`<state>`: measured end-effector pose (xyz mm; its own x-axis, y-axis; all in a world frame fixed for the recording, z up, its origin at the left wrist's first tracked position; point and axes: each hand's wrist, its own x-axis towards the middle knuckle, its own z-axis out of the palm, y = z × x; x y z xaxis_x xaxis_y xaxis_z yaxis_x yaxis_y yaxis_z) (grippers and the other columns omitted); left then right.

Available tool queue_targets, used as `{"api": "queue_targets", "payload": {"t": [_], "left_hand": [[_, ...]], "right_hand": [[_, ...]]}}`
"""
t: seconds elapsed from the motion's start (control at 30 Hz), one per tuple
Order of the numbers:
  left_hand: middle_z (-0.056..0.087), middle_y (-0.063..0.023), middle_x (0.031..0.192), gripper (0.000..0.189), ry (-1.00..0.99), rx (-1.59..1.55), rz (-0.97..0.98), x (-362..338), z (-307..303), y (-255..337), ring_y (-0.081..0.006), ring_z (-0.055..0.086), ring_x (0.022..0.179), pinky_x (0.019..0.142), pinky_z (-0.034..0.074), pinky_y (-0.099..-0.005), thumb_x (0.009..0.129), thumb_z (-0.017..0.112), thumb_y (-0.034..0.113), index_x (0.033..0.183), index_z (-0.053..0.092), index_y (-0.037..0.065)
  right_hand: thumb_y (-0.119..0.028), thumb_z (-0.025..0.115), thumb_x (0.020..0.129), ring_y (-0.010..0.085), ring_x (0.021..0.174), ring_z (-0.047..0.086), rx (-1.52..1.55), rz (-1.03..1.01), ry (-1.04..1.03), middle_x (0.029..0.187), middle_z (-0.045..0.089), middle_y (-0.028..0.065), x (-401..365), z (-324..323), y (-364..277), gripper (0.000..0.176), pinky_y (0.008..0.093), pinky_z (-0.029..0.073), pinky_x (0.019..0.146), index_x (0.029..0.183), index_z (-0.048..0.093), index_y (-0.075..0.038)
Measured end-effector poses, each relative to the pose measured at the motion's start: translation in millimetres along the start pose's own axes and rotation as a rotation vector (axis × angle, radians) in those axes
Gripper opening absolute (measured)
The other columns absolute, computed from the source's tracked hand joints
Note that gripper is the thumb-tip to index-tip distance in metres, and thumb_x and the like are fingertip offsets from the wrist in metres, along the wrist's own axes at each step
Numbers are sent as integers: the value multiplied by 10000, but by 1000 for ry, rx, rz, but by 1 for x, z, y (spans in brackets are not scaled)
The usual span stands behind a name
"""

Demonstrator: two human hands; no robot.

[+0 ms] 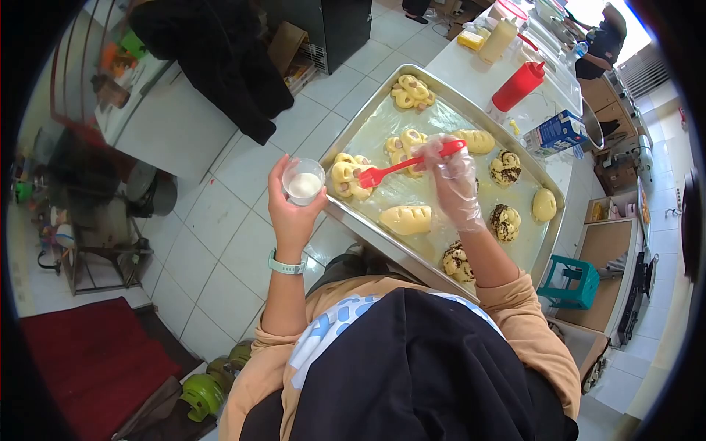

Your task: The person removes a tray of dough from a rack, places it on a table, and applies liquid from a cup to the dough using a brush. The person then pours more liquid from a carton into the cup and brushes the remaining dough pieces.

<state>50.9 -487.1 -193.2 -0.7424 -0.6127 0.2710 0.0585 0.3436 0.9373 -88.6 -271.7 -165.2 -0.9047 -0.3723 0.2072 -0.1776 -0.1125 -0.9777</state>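
Observation:
My left hand (294,202) holds a small clear cup (304,181) with a whitish content, beyond the tray's left edge. In my right hand (454,184), which wears a clear plastic glove, is a red brush (401,167). The brush head is over or against a knotted dough piece (353,176) at the tray's left side; contact is hard to tell. Several shaped doughs lie on the large metal tray (448,114): another knot (412,92), a scored loaf (406,219) below the brush, and dark-speckled rounds (505,168) at the right.
Behind the tray, a red squeeze bottle (518,87), a blue carton (559,132) and a pale bottle (498,40) stand on the white counter (460,55). A green stool (573,283) is at the right. A person in black (213,59) stands at upper left; another (604,44) is at upper right.

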Motion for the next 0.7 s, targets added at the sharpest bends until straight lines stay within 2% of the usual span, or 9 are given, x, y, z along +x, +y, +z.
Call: {"api": "queue_targets", "payload": {"t": [0.07,0.13,0.17,0.23,0.3,0.4,0.5,0.57,0.7], "left_hand": [[511,-174,1314,772,0,11,-2,-1,1,-2,-244,546,1160,959,478,-351,702,773,38,1369,385,37],[513,-175,1312,769,-1,10,12,-1,1,-3,-244,547,1158,959,479,-351,703,774,39,1368,386,37],[514,-177,1311,767,1,11,21,-1,1,-3,-244,549,1156,959,479,-351,705,774,41,1367,387,37],[513,-175,1311,768,4,17,20,-1,-1,-4,-243,547,1158,958,480,-351,705,774,40,1368,386,37],[512,-174,1311,768,2,22,22,-1,-1,-3,-243,546,1159,958,480,-351,705,774,40,1368,386,36],[508,-172,1312,769,-2,16,13,-1,0,-4,-243,543,1162,958,481,-351,705,773,39,1369,386,35],[546,-155,1281,773,28,-21,22,-1,2,-6,-253,563,1137,920,484,-349,671,776,53,1355,415,47],[545,-160,1280,772,28,-3,14,0,2,-6,-252,564,1136,921,486,-349,672,777,54,1354,415,45],[506,-172,1315,776,-2,14,15,1,1,-3,-245,540,1169,961,482,-353,702,773,32,1373,382,35]], "right_hand": [[-152,525,980,123,763,587,26,24,-63,860,619,63,2,-2,1,137,277,498,697,966,524,-16],[-179,528,983,118,755,589,-137,102,-40,850,633,62,6,-7,4,167,274,497,692,988,518,-12],[-179,528,983,118,755,589,-138,101,-43,850,633,62,10,-9,4,167,274,497,692,988,518,-12],[-191,532,981,114,741,588,-152,22,144,844,648,67,17,-11,3,182,265,498,685,1001,513,-11],[-191,532,980,115,714,593,-164,-39,139,854,658,79,20,-16,11,183,263,498,666,995,514,-10],[-182,534,976,121,694,608,-163,23,118,860,660,88,23,-21,19,181,264,499,650,1004,515,-4],[-174,539,973,133,685,622,-73,-23,210,856,659,96,26,-23,21,181,266,502,648,1005,514,2],[-170,544,968,138,692,628,-152,-16,101,856,659,103,27,-26,24,179,264,506,655,999,513,3],[-162,544,964,137,698,629,-155,30,173,853,657,104,27,-22,19,172,263,508,656,999,513,4]]}}
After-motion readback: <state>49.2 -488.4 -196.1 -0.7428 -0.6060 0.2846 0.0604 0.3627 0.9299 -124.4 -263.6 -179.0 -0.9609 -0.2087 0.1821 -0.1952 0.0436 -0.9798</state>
